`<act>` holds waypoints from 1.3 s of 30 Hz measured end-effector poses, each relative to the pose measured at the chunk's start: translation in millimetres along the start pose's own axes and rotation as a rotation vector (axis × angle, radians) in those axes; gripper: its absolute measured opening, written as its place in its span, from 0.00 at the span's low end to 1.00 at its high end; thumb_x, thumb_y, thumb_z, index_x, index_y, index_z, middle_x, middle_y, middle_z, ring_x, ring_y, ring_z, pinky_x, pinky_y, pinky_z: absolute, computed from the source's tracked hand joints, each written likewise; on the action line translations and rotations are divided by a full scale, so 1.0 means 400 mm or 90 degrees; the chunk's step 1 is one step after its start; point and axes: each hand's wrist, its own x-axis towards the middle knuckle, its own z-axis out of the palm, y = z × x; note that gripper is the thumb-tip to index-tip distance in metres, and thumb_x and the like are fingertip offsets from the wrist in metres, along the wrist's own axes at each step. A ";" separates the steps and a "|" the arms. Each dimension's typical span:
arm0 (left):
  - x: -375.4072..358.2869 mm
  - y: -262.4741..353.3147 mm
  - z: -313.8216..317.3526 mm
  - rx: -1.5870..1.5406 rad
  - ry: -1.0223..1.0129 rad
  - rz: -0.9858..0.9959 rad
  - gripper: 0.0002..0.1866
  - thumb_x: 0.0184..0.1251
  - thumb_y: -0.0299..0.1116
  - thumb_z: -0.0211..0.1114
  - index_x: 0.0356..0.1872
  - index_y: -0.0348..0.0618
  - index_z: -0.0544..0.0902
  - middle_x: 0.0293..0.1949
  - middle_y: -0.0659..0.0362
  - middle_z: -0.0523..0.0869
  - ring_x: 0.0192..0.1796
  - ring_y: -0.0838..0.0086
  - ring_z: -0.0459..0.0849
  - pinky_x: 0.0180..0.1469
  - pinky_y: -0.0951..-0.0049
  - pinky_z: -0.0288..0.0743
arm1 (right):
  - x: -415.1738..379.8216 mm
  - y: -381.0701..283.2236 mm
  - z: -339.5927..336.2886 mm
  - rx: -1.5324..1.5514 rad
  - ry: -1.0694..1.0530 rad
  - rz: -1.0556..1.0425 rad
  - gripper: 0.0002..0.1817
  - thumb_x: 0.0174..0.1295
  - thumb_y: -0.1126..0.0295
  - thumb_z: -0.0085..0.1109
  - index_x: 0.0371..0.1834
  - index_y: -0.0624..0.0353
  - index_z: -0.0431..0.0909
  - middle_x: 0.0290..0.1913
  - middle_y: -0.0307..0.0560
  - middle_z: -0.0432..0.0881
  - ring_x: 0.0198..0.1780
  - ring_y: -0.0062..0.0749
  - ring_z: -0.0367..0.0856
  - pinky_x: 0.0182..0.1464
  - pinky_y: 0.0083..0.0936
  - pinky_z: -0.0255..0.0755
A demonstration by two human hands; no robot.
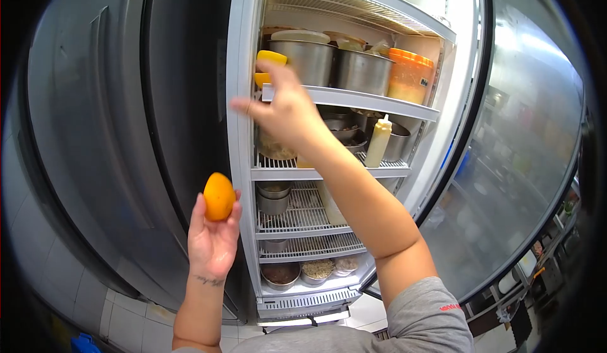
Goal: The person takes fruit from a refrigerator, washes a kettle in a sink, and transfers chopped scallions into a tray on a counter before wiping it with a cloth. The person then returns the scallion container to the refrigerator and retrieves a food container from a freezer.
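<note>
An orange-yellow fruit (219,197) rests in the fingers of my left hand (215,236), palm up, in front of the dark fridge door. Raised before the upper shelves of the open fridge, my right hand (281,103) is blurred by motion, its thumb and fingers spread and nothing seen between them. Just beyond its fingertips, yellow pieces (270,56) sit at the left end of the shelf (354,99), partly hidden by the hand. Beside them is a steel pot (306,62) with a pale lid.
A second steel pot (363,72) and an orange-lidded tub (410,75) share that shelf. Below stand a squeeze bottle (378,142) and steel bowls. Food bowls (317,269) fill the bottom shelf. The glass door (506,132) hangs open at the right.
</note>
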 end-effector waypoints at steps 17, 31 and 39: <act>-0.176 0.023 -0.021 0.528 0.130 0.091 0.42 0.65 0.40 0.64 0.74 0.49 0.49 0.52 0.47 0.77 0.38 0.67 0.84 0.42 0.71 0.85 | 0.218 0.143 0.081 -0.209 0.178 0.221 0.35 0.42 0.70 0.69 0.56 0.55 0.64 0.51 0.62 0.66 0.48 0.57 0.76 0.52 0.41 0.75; -0.352 0.118 -0.182 0.435 0.267 -0.112 0.40 0.57 0.32 0.69 0.70 0.40 0.58 0.50 0.48 0.78 0.33 0.63 0.85 0.37 0.68 0.86 | -0.217 0.011 -0.318 0.219 0.325 0.220 0.34 0.54 0.69 0.66 0.62 0.60 0.60 0.51 0.50 0.75 0.49 0.37 0.81 0.41 0.29 0.83; -0.242 0.024 -0.184 0.484 0.220 -0.233 0.39 0.55 0.30 0.69 0.69 0.42 0.60 0.50 0.50 0.79 0.33 0.65 0.85 0.36 0.68 0.85 | -0.367 0.126 -0.443 0.212 0.376 0.320 0.31 0.55 0.69 0.65 0.61 0.59 0.60 0.52 0.49 0.74 0.51 0.37 0.80 0.42 0.33 0.84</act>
